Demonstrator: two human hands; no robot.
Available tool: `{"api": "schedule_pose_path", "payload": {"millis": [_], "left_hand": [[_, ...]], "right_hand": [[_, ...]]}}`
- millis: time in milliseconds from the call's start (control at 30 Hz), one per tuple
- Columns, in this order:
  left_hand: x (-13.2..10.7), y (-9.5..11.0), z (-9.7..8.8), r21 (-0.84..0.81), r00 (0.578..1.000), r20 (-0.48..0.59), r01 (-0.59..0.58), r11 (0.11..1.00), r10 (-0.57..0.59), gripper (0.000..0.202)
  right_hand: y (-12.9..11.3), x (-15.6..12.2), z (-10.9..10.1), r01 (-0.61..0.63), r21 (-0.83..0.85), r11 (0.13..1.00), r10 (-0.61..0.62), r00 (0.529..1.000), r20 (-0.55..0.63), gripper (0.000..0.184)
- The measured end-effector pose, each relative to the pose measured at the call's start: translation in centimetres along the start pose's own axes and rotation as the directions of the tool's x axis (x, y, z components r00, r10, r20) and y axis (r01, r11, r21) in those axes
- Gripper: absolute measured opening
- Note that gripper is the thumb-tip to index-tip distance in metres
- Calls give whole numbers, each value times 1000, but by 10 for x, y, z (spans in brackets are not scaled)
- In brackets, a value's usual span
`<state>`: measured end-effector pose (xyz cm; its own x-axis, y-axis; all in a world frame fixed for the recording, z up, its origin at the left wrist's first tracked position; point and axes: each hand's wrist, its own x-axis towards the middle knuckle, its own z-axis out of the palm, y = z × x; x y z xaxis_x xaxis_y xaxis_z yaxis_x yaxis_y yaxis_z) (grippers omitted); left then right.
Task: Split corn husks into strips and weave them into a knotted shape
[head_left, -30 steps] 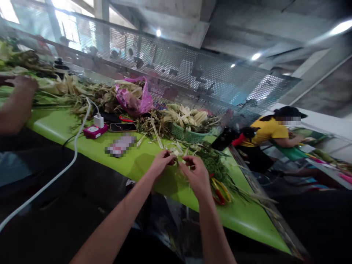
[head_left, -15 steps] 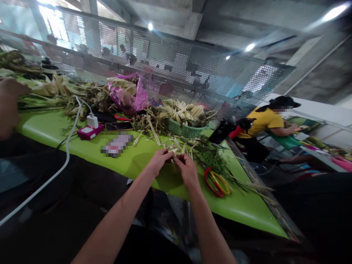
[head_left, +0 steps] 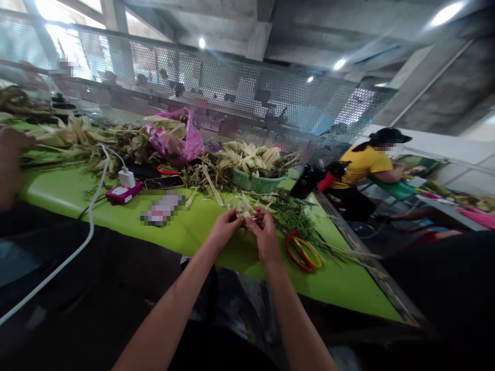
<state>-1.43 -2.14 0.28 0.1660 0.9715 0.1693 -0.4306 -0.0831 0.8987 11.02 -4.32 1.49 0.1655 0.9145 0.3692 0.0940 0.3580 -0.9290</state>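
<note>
My left hand [head_left: 225,229] and my right hand [head_left: 266,234] meet over the front of the green table. Between their fingertips is a small pale piece of dried corn husk [head_left: 244,212], pinched from both sides. Its exact shape is partly hidden by my fingers. Just to the right of my right hand lie scissors [head_left: 291,249] with red and yellow handles. Green stringy plant strips [head_left: 299,220] are heaped behind the scissors. Beyond my hands stands a green basket [head_left: 258,183] piled with pale husks [head_left: 253,156].
A pink plastic bag [head_left: 193,143] of husks stands at the back, among dried plant matter. Left of my hands lie a phone [head_left: 164,182], a blurred-out flat object [head_left: 162,208] and a magenta power box [head_left: 122,192] with a white cable [head_left: 92,219]. Another person's hand [head_left: 13,141] is at far left.
The view has shifted slightly. My fingers have changed their hold on the husk piece, with the right fingers now more raised and spread around it. The scissors stay on the table.
</note>
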Motion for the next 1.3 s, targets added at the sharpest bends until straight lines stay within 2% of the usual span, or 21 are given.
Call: {"api": "schedule_pose_path", "payload": {"millis": [100,167,300,433,567,633,767,867,933,1133,1300], "left_hand": [[-2,0,1,117,1000,11,-2,993,0,32],[-4,3,2,138,1000,17,22,990,-25,31],[-6,9,5,-3,997,3,73,997,-73,33],[-5,8,4,-47,998,-39,46,998,-48,32],[-3,3,2,-35,998,-52,19,999,-21,32],[-3,2,1,-42,999,-39,17,999,-19,34],[-3,3,0,-40,1000,-10,28,999,-29,32],[-3,4,0,-27,999,-18,27,999,-28,29],[-4,4,0,-12,999,-30,36,999,-36,28],[-7,9,3,-19,997,-3,81,997,-81,26],[-9,13,4,-92,991,5,131,987,-131,23]], "right_hand": [[1,1,-2,-10,-2,1000,10,1000,23,28],[3,2,-3,-36,19,999,36,999,3,25],[4,3,-3,-104,121,987,113,991,-71,26],[-2,3,-2,-139,171,975,155,984,-87,25],[-4,1,-3,-109,108,988,115,992,-58,22],[-2,1,-4,-54,65,996,57,997,-57,22],[-2,-1,-7,87,-71,994,-88,996,-3,38],[-8,-4,-7,177,-212,961,-169,984,53,23],[-12,-5,-5,208,-271,940,-205,978,37,15],[-12,-6,-5,127,-231,965,-148,986,-75,19],[-9,-4,-7,84,-162,983,-98,992,-80,21]]}}
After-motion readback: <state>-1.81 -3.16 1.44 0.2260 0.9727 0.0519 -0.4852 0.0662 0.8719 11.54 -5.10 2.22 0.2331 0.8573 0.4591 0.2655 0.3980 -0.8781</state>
